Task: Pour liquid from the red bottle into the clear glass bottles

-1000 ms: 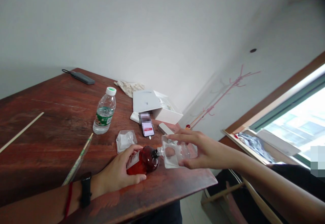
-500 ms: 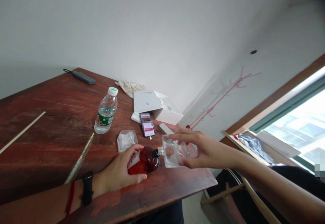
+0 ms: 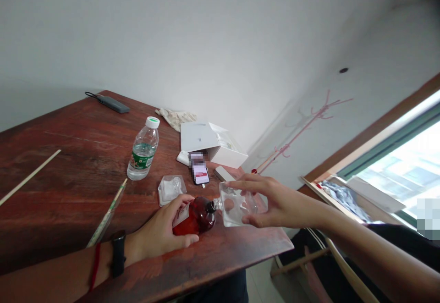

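My left hand is wrapped round a red-brown bottle with a white label, tilted on its side with its black neck pointing right. In my right hand is a clear square bottle, also tipped over, gripped between thumb and fingers. Its narrow clear neck meets the black neck of the red-brown bottle, mouth to mouth. Whether liquid passes between them I cannot tell. Just beyond my left hand, a clear plastic tray-like piece lies on the table.
On the wooden table stand a capped water bottle and an open white box. A phone, chopsticks in a wrapper, a loose stick and a grey power bank lie around. A pink coat rack is at right.
Both hands and the two bottles hold almost the same pose, neck against neck. Only a very slight shift of the whole view shows.
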`<act>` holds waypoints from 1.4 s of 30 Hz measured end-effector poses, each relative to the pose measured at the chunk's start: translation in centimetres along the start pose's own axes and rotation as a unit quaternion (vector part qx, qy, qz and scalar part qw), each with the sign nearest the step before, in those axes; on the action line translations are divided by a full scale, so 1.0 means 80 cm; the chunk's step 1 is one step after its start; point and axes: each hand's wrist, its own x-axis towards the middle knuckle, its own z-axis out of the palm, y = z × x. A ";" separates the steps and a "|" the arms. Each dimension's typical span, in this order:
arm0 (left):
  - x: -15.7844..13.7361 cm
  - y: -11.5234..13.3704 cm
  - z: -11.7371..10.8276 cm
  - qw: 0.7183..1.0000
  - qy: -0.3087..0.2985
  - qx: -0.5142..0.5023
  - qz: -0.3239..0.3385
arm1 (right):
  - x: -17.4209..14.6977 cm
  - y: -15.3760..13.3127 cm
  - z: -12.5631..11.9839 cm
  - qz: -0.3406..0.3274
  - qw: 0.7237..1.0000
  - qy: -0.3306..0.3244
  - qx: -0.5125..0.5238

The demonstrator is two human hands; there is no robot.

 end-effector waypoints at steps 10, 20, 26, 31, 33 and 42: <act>-0.002 0.004 -0.001 1.000 0.005 0.019 0.018 | 0.003 -0.006 -0.003 0.010 1.000 -0.006 -0.003; 0.004 0.003 0.001 1.000 -0.010 -0.015 0.015 | 0.005 -0.011 -0.007 0.013 1.000 -0.013 -0.013; 0.000 0.003 0.003 0.999 -0.010 -0.033 0.022 | 0.007 -0.013 -0.007 0.021 0.999 -0.017 -0.018; -0.002 0.000 0.002 0.999 -0.014 -0.026 0.018 | 0.008 -0.016 -0.008 0.020 1.000 -0.013 -0.013; -0.003 -0.002 0.001 1.000 -0.013 -0.015 0.016 | 0.008 -0.017 -0.009 0.021 1.000 -0.013 -0.013; -0.003 -0.006 0.001 0.999 0.008 0.025 0.039 | 0.012 -0.019 -0.013 0.023 0.999 -0.026 -0.015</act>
